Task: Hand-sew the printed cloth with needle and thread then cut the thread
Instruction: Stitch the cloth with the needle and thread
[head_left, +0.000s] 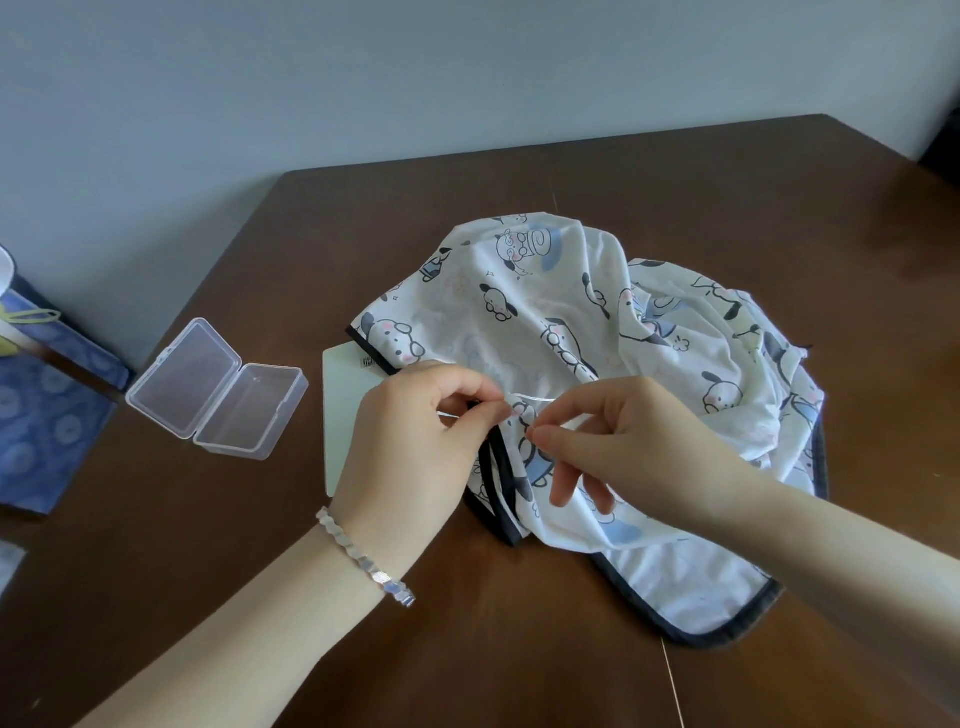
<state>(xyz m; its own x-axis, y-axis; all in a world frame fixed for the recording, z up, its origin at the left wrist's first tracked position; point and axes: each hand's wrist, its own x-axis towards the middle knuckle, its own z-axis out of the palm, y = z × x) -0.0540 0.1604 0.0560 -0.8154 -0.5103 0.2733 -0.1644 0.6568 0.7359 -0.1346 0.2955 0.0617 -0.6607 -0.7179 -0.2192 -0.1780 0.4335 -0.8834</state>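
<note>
I have the printed cloth (571, 312) lying bunched in the middle of the brown wooden table (519, 171). It is white, covered in cartoon dogs drawn in black outline with pale blue and pink touches, and bound along its edges with a dark strip. It lies in loose folds, with its near edge doubled over toward me so the dark binding shows in several layers just below the hands. Its left corner rests on a white card (343, 426) that lies flat on the table.

Both hands meet over the near fold. My left hand (415, 441) comes in from the lower left with a silver bracelet (363, 564) on the wrist. Its fingers are curled, and the thumb and forefinger pinch the fold of cloth at their tips. A thin white thread (540, 397) runs from that pinch to the right, lying across the cloth. My right hand (634, 441) reaches in from the right, knuckles up. Its thumb and forefinger are pressed together on the thread just beside the left fingertips, while the other fingers hang down loosely over the cloth. I cannot make out the needle for certain at this size.

To the left, well apart from the cloth, a clear plastic box (218, 389) lies open with its lid flat. A blue patterned bag (47, 415) stands at the table's left edge.
</note>
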